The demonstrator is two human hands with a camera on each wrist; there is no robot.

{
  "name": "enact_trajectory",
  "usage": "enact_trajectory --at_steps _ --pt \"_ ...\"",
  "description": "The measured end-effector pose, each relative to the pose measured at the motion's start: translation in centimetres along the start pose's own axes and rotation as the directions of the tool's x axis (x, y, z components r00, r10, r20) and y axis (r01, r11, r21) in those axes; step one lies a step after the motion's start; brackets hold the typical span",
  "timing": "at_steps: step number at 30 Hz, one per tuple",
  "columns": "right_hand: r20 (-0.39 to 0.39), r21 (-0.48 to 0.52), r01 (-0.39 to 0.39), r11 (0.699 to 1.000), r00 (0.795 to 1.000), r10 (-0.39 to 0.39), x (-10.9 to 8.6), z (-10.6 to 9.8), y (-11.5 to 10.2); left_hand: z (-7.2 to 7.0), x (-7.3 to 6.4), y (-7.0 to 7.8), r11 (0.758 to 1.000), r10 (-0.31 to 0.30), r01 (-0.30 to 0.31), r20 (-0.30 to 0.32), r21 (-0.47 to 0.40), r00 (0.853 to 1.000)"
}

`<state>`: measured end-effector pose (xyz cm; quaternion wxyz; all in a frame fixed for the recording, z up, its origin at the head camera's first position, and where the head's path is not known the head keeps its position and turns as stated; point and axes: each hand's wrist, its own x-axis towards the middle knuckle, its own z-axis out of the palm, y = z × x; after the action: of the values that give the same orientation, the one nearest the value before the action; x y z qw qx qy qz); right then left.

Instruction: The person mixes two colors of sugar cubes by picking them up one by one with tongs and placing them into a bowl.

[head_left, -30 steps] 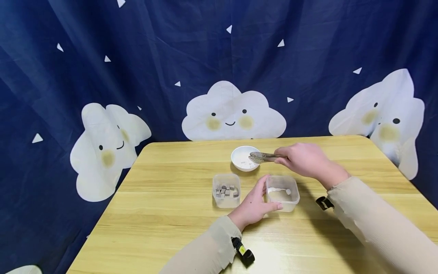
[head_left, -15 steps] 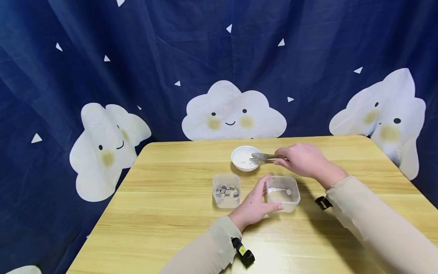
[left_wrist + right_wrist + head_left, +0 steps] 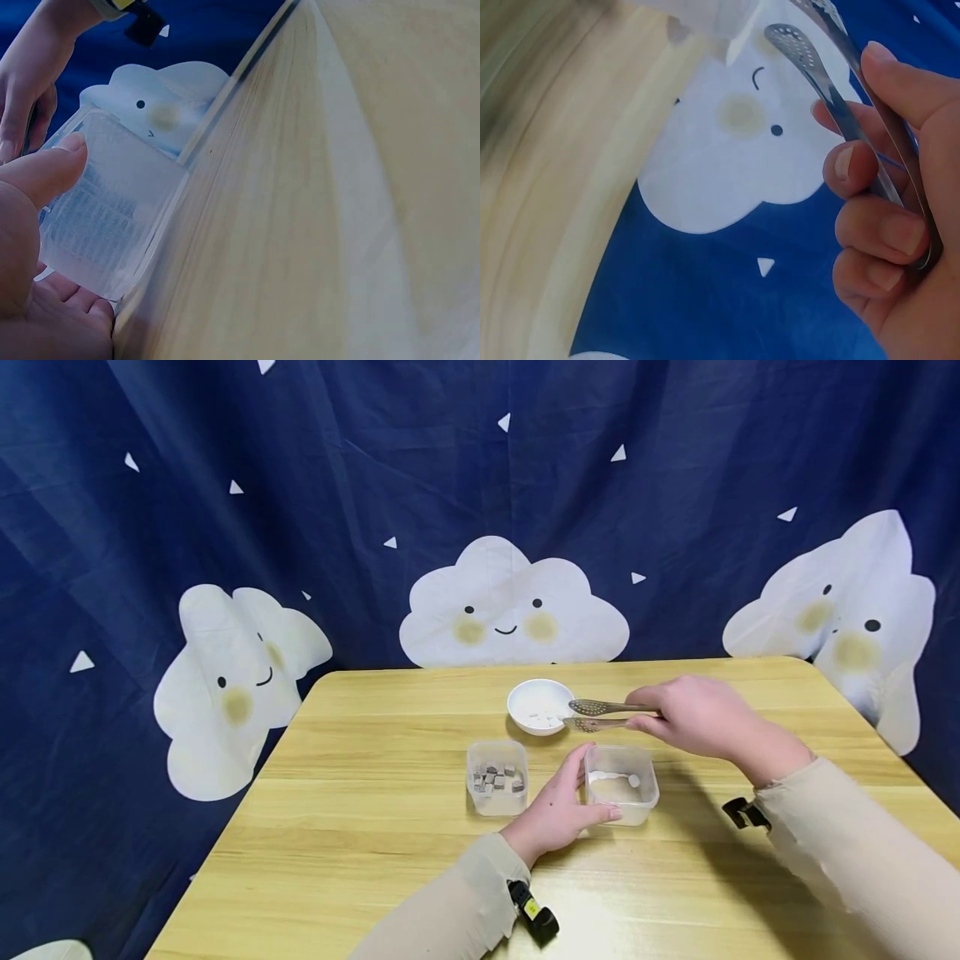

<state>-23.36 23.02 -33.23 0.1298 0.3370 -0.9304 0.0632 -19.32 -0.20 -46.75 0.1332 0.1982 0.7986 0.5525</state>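
My right hand grips metal tongs with perforated tips. In the right wrist view the tongs stand spread, with nothing seen between their arms. Their tips are at the right rim of a white bowl, which has small white pieces in it. My left hand holds a clear plastic container by its left and near sides, the thumb on the near wall. White pieces lie inside it. The left wrist view shows the container between thumb and fingers.
Left of my left hand stands another clear plastic container holding several greyish cubes. Everything stands on a wooden table. Behind its far edge hangs a blue curtain with white clouds.
The tongs have moved right, from over the bowl to its right rim, and their tips have spread wider. My right hand has shifted right with them; the left hand stays put.
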Motion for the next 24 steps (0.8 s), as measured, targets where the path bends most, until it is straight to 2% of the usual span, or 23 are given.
enact_trajectory --at_steps 8,14,24 --pt "-0.01 -0.031 -0.007 0.999 1.0 0.007 -2.0 -1.1 0.3 0.0 0.0 -0.1 1.0 -0.003 0.003 -0.001 0.009 1.0" --pt "-0.002 -0.046 0.002 0.999 1.0 -0.002 -3.3 -1.5 0.4 0.1 0.0 -0.1 1.0 0.001 -0.001 0.008 -0.029 1.0" --pt "0.072 -0.042 0.05 0.998 0.996 -0.047 -4.5 -2.8 0.3 -0.1 0.1 0.0 1.0 0.001 -0.001 0.005 -0.013 1.0"
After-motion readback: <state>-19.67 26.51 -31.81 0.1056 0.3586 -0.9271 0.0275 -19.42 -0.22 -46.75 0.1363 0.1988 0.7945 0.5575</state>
